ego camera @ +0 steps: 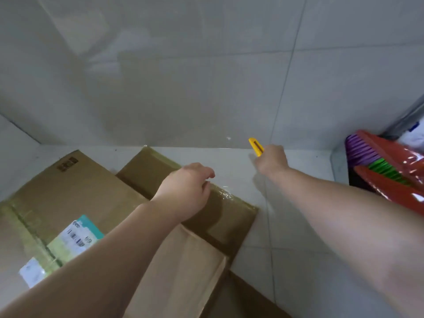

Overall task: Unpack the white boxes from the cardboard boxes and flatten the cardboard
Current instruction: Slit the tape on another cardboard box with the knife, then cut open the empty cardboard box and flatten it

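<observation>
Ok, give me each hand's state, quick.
Left hand: fingers curled over the flattened cardboard edge.
Right hand: gripping the yellow box cutter.

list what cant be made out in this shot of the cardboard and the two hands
- Yellow cutter, head view: the right hand covers its lower part; blade state not visible.
- Shipping label: print too blurred to read; the left forearm covers its lower edge.
- Left hand fingertips: curled over the taped cardboard, out of sight.
- Red brooms: cut off by the right edge.
- White boxes: none visible.
</observation>
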